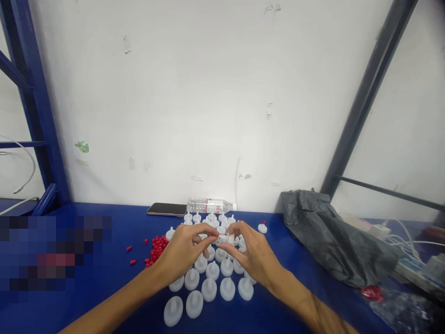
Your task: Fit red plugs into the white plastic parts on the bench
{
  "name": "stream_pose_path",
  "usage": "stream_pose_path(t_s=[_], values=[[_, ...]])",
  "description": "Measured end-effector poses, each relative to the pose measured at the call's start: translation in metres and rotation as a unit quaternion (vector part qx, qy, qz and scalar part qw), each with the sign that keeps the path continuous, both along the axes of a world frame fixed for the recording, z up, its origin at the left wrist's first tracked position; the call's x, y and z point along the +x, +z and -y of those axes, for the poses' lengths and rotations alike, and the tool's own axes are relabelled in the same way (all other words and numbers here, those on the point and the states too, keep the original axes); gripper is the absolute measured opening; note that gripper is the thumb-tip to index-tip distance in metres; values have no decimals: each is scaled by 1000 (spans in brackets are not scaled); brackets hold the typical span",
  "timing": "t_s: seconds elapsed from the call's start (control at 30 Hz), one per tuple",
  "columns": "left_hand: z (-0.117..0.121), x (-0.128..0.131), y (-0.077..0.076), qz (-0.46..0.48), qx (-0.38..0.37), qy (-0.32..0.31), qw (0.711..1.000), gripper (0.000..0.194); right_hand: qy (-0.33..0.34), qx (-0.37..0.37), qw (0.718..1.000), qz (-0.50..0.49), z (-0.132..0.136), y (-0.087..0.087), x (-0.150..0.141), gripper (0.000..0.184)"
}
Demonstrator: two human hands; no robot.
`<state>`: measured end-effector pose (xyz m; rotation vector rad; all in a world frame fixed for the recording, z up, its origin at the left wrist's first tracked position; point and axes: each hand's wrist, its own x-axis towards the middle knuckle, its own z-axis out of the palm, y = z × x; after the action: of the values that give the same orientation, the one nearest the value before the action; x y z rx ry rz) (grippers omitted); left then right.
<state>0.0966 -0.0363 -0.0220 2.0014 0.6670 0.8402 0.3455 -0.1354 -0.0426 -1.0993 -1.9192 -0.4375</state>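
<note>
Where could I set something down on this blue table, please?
Bare table shows between the phone and stray red caps, and between the red-tipped white piece and dark bag. Around the left hand and right hand, white pieces crowd it.

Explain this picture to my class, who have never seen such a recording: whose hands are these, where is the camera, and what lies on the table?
There is no machine here. A person works with two bare hands, and the single picture comes from a camera worn on the head, looking forward and down.

The right hand pinches a white piece. The left hand meets it, with a speck of red at its fingertips, probably a small red piece.

On the blue table stand many white nozzle-like parts, with a heap of red pieces beside them. Behind lie a phone and a clear bottle on its side. A dark plastic bag lies at the right.
</note>
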Motion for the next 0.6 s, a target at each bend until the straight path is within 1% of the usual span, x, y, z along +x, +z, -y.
stream_pose_path(t_s=[0.1, 0.2, 0.3, 0.4, 0.47, 0.53, 0.6], values=[[3, 0, 1, -5, -2, -8, 1000, 40, 16, -5, 1000, 3, 0, -1, 1, 25], [2, 1, -2, -17, 25, -15, 999, 40, 18, -20, 1000, -1, 0, -2, 3, 26], [-5, 1, -8, -33, 95, -3, 995, 40, 23, -26, 999, 1, 2, -1, 6, 33], [-12, -2, -13, -55, 178, 3, 983, 37, 28, -7, 999, 20, 3, 1, 7, 47], [-15, -4, -15, -73, 220, 3, 973, 34, 29, 7, 999, 24, 4, 2, 5, 53], [-17, -5, -17, -90, 251, 1, 964, 31, 36, 11, 999, 20, 4, 1, 3, 54], [-18, -6, -20, -102, 281, -6, 954, 27, 49, 10, 999, 9, 3, -2, 2, 49]])
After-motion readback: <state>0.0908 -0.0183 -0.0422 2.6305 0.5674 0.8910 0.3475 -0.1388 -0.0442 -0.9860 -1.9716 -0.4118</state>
